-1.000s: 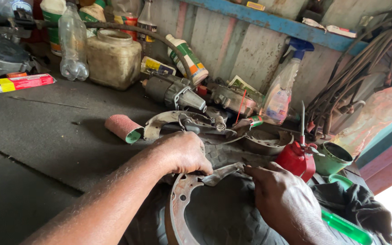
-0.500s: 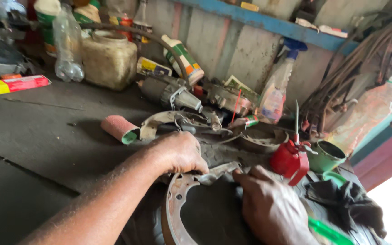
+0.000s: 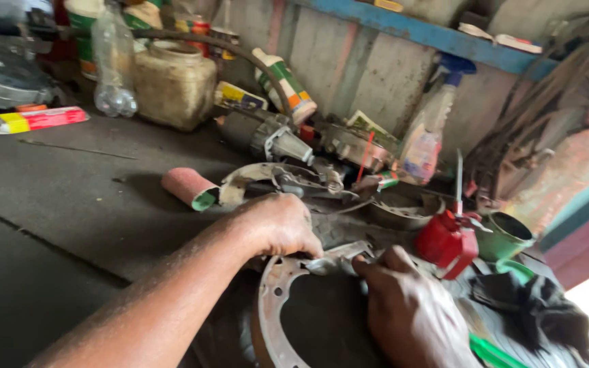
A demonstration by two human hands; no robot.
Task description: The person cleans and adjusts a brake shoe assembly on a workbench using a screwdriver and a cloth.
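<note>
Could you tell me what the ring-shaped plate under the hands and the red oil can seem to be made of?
Ring-shaped plate: apparently steel, bare and dull, with rust-brown patches and bolt holes. Red oil can: probably painted metal, glossy red, with a thin grey spout.

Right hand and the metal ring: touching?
Touching. Head view: right hand lies across the ring, its thumb pressed to the upper rim.

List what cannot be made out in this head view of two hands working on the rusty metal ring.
- Left hand: its fingers curl under, hidden behind the knuckles.
- Rusty ring: lower part cut off by the bottom edge, right side behind the right hand.
- Small grey part between the hands: blurred, kind unclear.
</note>
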